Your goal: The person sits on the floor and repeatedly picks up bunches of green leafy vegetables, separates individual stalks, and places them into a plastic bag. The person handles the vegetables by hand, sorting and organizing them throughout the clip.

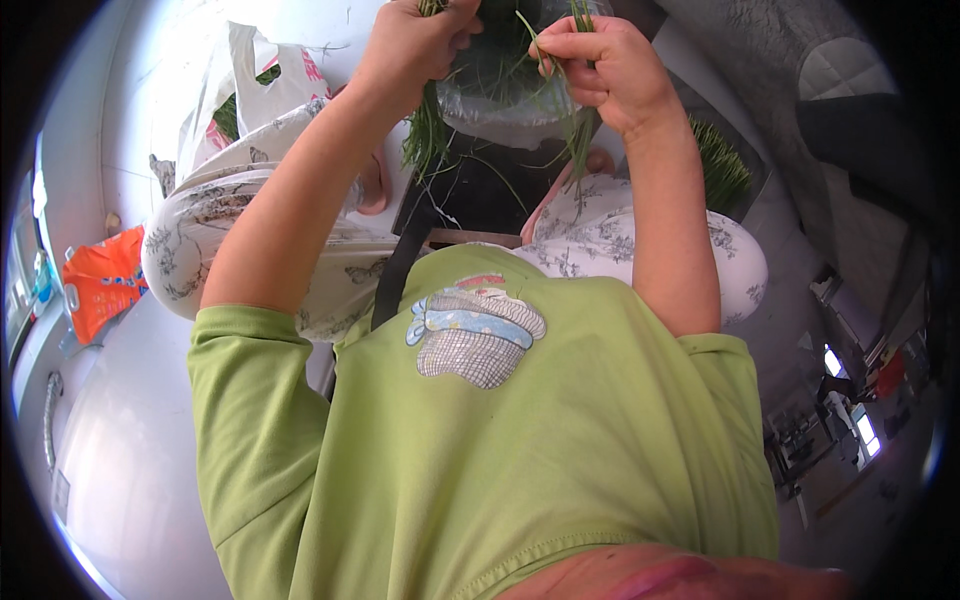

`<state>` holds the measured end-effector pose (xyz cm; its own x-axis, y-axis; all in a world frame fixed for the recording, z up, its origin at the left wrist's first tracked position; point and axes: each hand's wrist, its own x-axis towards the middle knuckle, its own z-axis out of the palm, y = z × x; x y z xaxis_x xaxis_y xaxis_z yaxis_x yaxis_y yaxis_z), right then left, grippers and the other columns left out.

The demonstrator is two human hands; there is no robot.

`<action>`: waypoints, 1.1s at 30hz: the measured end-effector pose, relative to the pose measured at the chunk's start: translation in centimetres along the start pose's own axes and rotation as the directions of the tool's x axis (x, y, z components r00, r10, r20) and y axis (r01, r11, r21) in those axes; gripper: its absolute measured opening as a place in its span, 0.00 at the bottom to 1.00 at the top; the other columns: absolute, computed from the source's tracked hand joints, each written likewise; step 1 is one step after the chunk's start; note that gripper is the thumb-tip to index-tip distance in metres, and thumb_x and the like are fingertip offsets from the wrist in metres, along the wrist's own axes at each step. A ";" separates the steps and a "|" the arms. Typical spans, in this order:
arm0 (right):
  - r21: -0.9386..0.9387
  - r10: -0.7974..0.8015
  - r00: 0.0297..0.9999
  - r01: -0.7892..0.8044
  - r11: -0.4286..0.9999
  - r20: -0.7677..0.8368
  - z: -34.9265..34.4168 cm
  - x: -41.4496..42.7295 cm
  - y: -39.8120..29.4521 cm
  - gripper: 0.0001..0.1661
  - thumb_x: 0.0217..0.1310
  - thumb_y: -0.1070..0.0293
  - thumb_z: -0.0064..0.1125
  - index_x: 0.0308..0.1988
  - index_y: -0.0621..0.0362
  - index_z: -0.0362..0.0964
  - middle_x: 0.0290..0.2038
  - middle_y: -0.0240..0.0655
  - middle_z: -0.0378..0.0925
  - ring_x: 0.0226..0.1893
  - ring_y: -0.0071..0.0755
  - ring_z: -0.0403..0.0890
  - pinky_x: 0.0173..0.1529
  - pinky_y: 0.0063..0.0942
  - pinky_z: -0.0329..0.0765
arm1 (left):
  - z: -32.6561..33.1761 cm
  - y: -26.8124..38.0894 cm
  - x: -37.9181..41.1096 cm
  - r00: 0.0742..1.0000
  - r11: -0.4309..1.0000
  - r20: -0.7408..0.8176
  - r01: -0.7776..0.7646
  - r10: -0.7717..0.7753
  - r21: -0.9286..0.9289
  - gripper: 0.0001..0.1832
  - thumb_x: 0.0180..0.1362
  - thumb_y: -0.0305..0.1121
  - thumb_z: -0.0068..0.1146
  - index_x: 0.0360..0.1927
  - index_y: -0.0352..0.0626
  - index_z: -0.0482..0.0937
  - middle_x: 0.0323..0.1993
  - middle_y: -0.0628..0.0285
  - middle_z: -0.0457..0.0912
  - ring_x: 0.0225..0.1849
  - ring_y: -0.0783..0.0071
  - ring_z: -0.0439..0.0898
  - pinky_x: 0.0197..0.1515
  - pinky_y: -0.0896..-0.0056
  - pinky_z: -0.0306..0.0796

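Observation:
My left hand [411, 46], at the top edge, is closed around a bunch of long thin green stalks, possibly chives [426, 133]. Its leafy ends hang below the fist. Over on the other side, my right hand [611, 71] pinches a single green blade [529, 28] between thumb and forefinger. More stalks pass through its curled fingers and dangle beneath. Between the two hands stands a container lined with clear plastic [491, 116], with loose green blades inside. The upper part of the left hand is cut off by the frame.
A white plastic bag [259, 101] holding greens stands beyond my left knee. Beside my right knee lies another bundle of green stalks [718, 166]. Stray blades lie on a dark surface [480, 180] between my feet. An orange bag [109, 281] is at far left.

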<state>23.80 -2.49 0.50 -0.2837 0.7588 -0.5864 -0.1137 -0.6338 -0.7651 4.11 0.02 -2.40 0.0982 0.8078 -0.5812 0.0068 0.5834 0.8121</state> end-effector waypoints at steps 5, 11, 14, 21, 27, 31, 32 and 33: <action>-0.017 -0.020 0.999 0.021 1.000 0.025 -0.3 0.2 0.8 0.05 0.54 0.71 0.58 0.32 0.61 0.75 0.24 0.33 0.76 0.10 0.08 0.57 0.13 0.12 0.47 | 1.0 1.9 -2.1 0.980 0.995 0.198 0.009 0.010 -0.095 0.09 0.59 0.36 0.57 0.33 0.40 0.79 0.16 0.73 0.68 0.14 0.86 0.60 0.16 0.80 0.51; -0.162 -0.065 0.995 0.052 0.985 -0.076 2.0 -0.9 -0.4 0.07 0.55 0.67 0.60 0.32 0.59 0.75 0.25 0.33 0.78 0.13 0.08 0.57 0.15 0.12 0.48 | 0.5 1.3 -1.7 0.973 0.994 0.206 -0.105 0.101 0.009 0.09 0.59 0.34 0.56 0.33 0.37 0.78 0.23 0.69 0.71 0.16 0.87 0.60 0.18 0.82 0.51; -0.184 -0.085 0.994 0.073 0.980 -0.062 1.9 -0.9 0.0 0.07 0.55 0.66 0.60 0.33 0.59 0.75 0.25 0.30 0.78 0.14 0.08 0.57 0.17 0.13 0.50 | 0.4 1.5 -1.6 0.968 0.992 0.216 -0.122 0.124 -0.019 0.10 0.60 0.34 0.55 0.35 0.36 0.77 0.23 0.68 0.71 0.16 0.87 0.59 0.19 0.82 0.52; -0.279 -0.053 0.997 0.037 0.960 -0.051 1.1 -1.3 -0.5 0.07 0.50 0.67 0.61 0.29 0.58 0.77 0.26 0.31 0.79 0.18 0.14 0.64 0.19 0.16 0.55 | -1.1 2.3 -0.6 0.972 0.983 0.201 -0.092 0.124 -0.160 0.11 0.60 0.33 0.53 0.37 0.33 0.75 0.18 0.69 0.66 0.16 0.85 0.57 0.19 0.81 0.49; -0.312 -0.116 0.989 0.082 0.947 -0.093 0.7 -1.2 -0.4 0.10 0.56 0.64 0.58 0.33 0.59 0.78 0.30 0.33 0.80 0.26 0.18 0.72 0.26 0.18 0.63 | -1.7 2.7 0.2 0.954 0.980 0.257 -0.117 0.156 -0.160 0.11 0.61 0.34 0.53 0.35 0.34 0.75 0.16 0.70 0.65 0.16 0.85 0.57 0.18 0.81 0.48; -0.257 -0.232 0.970 0.205 0.944 -0.078 1.4 -0.9 0.3 0.11 0.61 0.62 0.57 0.36 0.58 0.77 0.26 0.25 0.78 0.14 0.07 0.56 0.16 0.13 0.50 | -0.9 2.5 -0.6 0.930 0.991 0.352 -0.074 0.110 -0.113 0.10 0.62 0.34 0.51 0.35 0.35 0.76 0.17 0.70 0.66 0.16 0.85 0.58 0.18 0.82 0.49; -0.223 -0.229 0.970 0.207 0.953 -0.077 1.4 -0.8 0.4 0.11 0.60 0.62 0.57 0.36 0.58 0.77 0.25 0.24 0.77 0.14 0.07 0.56 0.15 0.13 0.50 | -0.6 2.4 -0.7 0.926 0.992 0.363 -0.064 0.101 -0.112 0.10 0.63 0.33 0.51 0.35 0.35 0.76 0.17 0.70 0.66 0.16 0.85 0.58 0.19 0.82 0.49; -0.191 -0.226 0.971 0.209 0.959 -0.072 1.5 -0.7 0.4 0.11 0.60 0.62 0.58 0.36 0.58 0.77 0.24 0.24 0.76 0.13 0.07 0.55 0.15 0.12 0.49 | -0.5 2.4 -0.7 0.923 0.992 0.370 -0.064 0.101 -0.108 0.10 0.63 0.33 0.50 0.35 0.35 0.76 0.18 0.69 0.67 0.16 0.85 0.58 0.19 0.82 0.50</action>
<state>22.53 -3.52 1.03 -0.1812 0.8913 -0.4156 0.0133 -0.4203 -0.9073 3.60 0.89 -0.09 0.4600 0.7736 -0.4358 -0.1075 0.5358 0.8375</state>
